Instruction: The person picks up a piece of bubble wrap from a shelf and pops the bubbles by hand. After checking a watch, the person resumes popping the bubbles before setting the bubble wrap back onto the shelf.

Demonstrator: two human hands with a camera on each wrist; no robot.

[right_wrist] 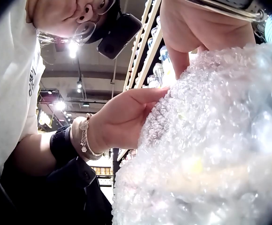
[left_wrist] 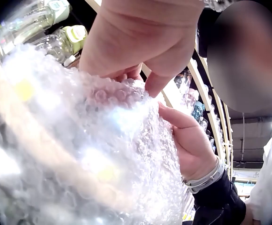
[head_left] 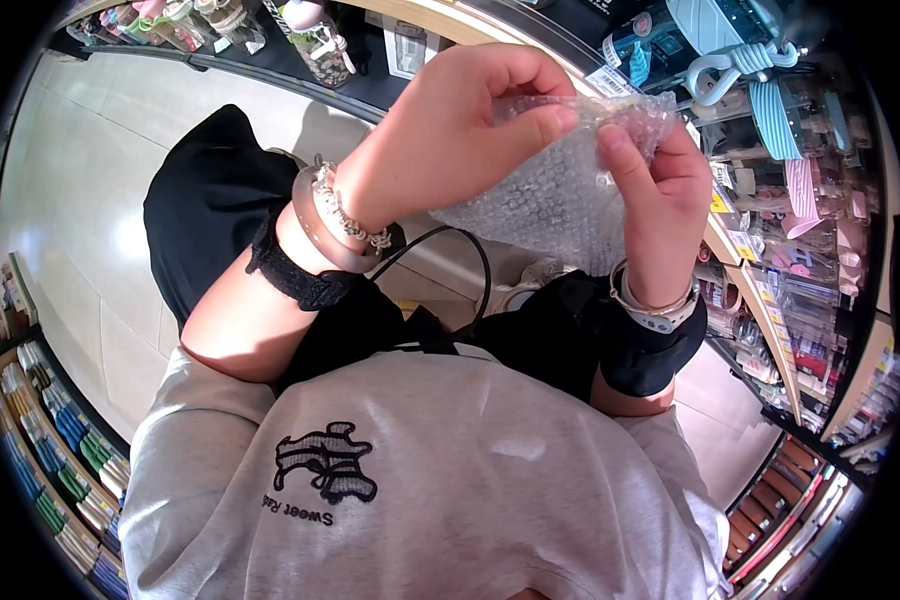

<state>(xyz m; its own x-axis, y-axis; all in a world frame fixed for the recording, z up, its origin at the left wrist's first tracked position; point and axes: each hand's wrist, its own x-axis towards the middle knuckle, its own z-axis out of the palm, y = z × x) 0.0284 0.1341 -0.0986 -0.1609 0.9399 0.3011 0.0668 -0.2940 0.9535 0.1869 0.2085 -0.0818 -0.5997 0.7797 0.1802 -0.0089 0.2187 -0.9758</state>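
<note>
A sheet or bag of clear bubble wrap [head_left: 540,200] hangs between the two hands in the head view. At its upper edge the left hand [head_left: 460,135] pinches it between thumb and curled fingers. Close by on the right, the right hand [head_left: 660,205] pinches the same edge, thumb tip on the plastic. In the left wrist view the bubble wrap [left_wrist: 94,150] fills the lower left, below the left hand [left_wrist: 145,42], with the right hand [left_wrist: 192,143] at its side. The right wrist view shows the bubble wrap [right_wrist: 206,140] under the right hand [right_wrist: 204,28]; the left hand [right_wrist: 122,117] holds its edge.
Shelves with bottles [head_left: 320,50] run along the top, and a rack of packaged goods [head_left: 780,240] stands at the right. More stocked shelves [head_left: 60,440] are at the lower left. A black cord [head_left: 485,270] loops below the bubble wrap, above the pale tiled floor [head_left: 80,250].
</note>
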